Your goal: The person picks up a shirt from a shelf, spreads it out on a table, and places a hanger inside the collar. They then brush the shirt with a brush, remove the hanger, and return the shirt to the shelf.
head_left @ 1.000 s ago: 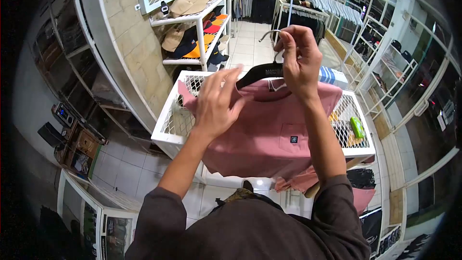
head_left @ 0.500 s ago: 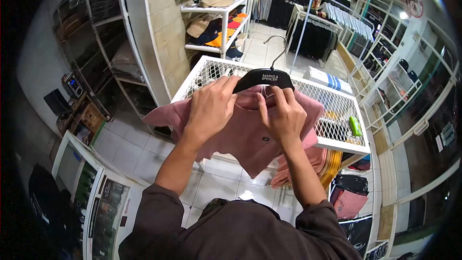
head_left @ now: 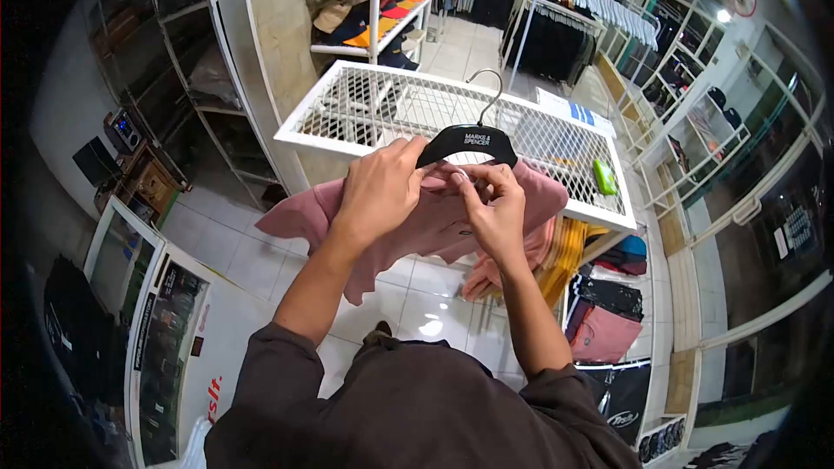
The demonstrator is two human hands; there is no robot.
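Observation:
A pink shirt (head_left: 417,239) hangs in front of me from a black hanger (head_left: 467,142) with a metal hook and white lettering. My left hand (head_left: 382,187) is closed round the shirt's collar beside the hanger's left arm. My right hand (head_left: 491,208) pinches the front of the collar, below the middle of the hanger, with thumb and fingertips. The hanger's right end sits inside the shirt's right shoulder. Behind the shirt stands a white mesh-topped table (head_left: 300,137), and the hook is over its mesh in the view.
A green packet (head_left: 605,177) lies on the mesh's right side. Pink and yellow garments (head_left: 556,252) hang under that side. Folded clothes (head_left: 608,330) lie lower right. Shelves with caps (head_left: 378,30) stand ahead, a glass case (head_left: 169,339) at lower left, and clothing racks (head_left: 556,35) farther back.
My right hand has moved left along the collar, off the hanger's right arm, to its middle. The hanger and shirt appear slightly lower and farther left, and the whole view has shifted.

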